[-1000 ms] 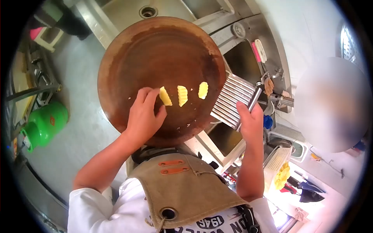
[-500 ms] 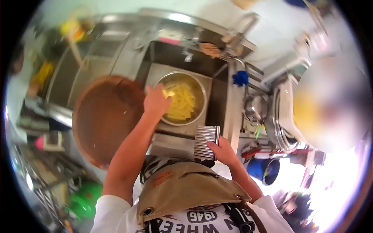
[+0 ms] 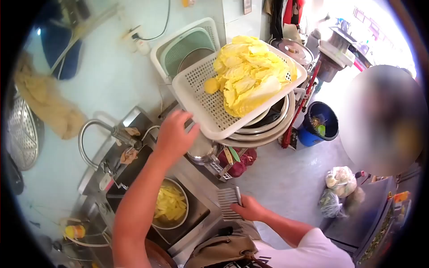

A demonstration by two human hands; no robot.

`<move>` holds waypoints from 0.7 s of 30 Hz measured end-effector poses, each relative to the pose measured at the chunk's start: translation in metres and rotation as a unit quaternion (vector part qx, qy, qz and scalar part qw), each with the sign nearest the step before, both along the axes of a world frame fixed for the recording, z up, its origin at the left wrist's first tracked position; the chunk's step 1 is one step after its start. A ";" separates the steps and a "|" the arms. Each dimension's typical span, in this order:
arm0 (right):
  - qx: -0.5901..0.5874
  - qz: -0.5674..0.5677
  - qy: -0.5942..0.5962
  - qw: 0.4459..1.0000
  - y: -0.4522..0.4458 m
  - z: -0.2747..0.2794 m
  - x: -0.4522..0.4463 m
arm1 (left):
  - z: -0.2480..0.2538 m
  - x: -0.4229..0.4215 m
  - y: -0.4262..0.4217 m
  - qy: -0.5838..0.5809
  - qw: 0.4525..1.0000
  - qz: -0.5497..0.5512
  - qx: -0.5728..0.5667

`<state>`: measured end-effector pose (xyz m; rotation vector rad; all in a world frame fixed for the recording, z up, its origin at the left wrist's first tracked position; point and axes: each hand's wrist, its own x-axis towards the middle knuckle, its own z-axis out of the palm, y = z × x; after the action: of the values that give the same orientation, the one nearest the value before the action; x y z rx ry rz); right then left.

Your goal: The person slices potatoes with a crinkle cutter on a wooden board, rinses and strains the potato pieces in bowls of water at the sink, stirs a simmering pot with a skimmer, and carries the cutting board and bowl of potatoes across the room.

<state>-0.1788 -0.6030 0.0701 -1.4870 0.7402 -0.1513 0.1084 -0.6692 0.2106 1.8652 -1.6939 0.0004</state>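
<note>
My left hand (image 3: 175, 134) reaches out over the sink's edge, its fingers and thumb apart with nothing in them. Just beyond it is the near corner of a white perforated basket (image 3: 196, 105). Yellow cabbage leaves (image 3: 250, 76) fill much of the basket, and a round yellow peeled potato (image 3: 212, 85) lies beside them. My right hand (image 3: 248, 208) grips a crinkle cutter (image 3: 228, 203) with a ridged metal blade. In the sink (image 3: 196, 214) stands a metal bowl (image 3: 187, 201) of yellow cut pieces (image 3: 170, 203), partly behind my left arm.
Stacked metal basins (image 3: 268, 134) sit under the basket. A lidded pot (image 3: 202, 152) and red onions (image 3: 239, 165) are below. On the floor are a blue bin (image 3: 318, 125) and bagged vegetables (image 3: 342, 181). A faucet (image 3: 118, 134) rises behind the sink.
My view has swung right, bringing the basket of cabbage into full sight. My left hand has moved from over the bowl toward the basket. My right hand still holds the crinkle cutter.
</note>
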 end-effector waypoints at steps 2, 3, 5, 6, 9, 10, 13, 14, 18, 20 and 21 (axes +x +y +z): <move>0.071 -0.056 0.035 0.995 0.005 -0.021 -0.026 | -0.012 0.002 -0.065 -0.052 0.999 -0.014 0.004; 0.085 -0.079 0.053 0.992 0.008 -0.035 -0.039 | -0.017 0.006 -0.095 -0.082 0.996 -0.029 0.006; 0.084 -0.133 0.058 0.986 0.014 -0.061 -0.059 | -0.016 0.007 -0.145 -0.145 0.984 -0.050 0.089; 0.070 -0.167 0.046 0.982 0.021 -0.072 -0.070 | -0.023 0.001 -0.165 -0.175 0.974 -0.070 0.128; 0.124 -0.229 0.125 0.957 0.037 -0.098 -0.103 | -0.102 0.066 -0.239 -0.200 0.950 -0.213 0.108; 0.102 -0.245 0.149 0.953 0.046 -0.110 -0.110 | -0.108 0.070 -0.248 -0.198 0.941 -0.263 0.081; 0.081 -0.281 0.173 0.941 0.054 -0.115 -0.124 | -0.099 0.051 -0.244 -0.096 0.971 -0.168 0.137; 0.090 -0.310 0.137 0.937 0.044 -0.091 -0.119 | -0.111 0.054 -0.251 -0.083 0.974 -0.134 0.162; 0.052 -0.260 0.074 0.961 0.037 -0.100 -0.100 | -0.085 0.064 -0.225 -0.190 0.966 -0.010 0.176; 0.045 -0.243 0.068 0.967 0.027 -0.091 -0.090 | -0.042 0.056 -0.199 -0.171 0.978 -0.008 0.115; 0.046 -0.230 0.067 0.970 0.023 -0.085 -0.083 | -0.019 0.055 -0.179 -0.142 0.987 -0.015 0.077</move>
<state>-0.2616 -0.5802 -0.0145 -1.2252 1.1798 -0.3647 0.1632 -0.8478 0.1917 2.0302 -1.9621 0.1329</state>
